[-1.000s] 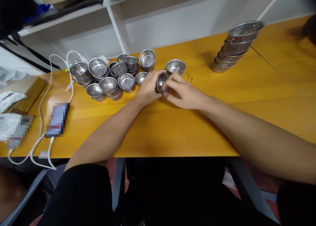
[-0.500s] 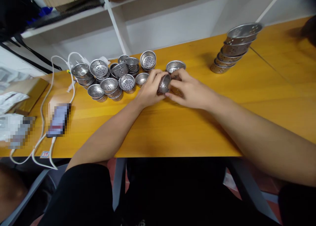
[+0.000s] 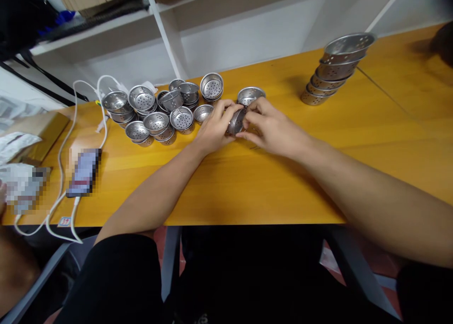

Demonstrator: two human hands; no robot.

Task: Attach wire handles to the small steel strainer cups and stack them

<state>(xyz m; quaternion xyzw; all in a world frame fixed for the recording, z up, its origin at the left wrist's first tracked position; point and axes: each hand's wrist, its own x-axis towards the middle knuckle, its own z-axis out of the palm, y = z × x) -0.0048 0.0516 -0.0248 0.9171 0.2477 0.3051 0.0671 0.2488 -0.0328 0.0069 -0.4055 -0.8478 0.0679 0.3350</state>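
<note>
A small perforated metal cup [image 3: 236, 122] is tipped on its side between my two hands, just above the wooden table. The fingers of my left hand [image 3: 216, 127] wrap around its left side and top. My right hand [image 3: 271, 125] pinches at its right edge with thumb and fingers, which partly cover the cup. Behind my right fingers stands another perforated cup [image 3: 251, 95], upright. Close to my left hand is a single cup [image 3: 203, 113], with several stacked perforated cups [image 3: 182, 118] clustered further left.
A tall leaning stack of perforated cups [image 3: 334, 69] stands at the right. At the left lie a phone [image 3: 84, 172], white cables [image 3: 61, 159] and a cardboard box [image 3: 53, 130]. A white shelf [image 3: 166, 36] borders the table's back. Another person's arm shows at the far left.
The held cup has turned slightly between my hands, and my right fingers have shifted a little along its edge. At the far left, another person's hand has come into view.
</note>
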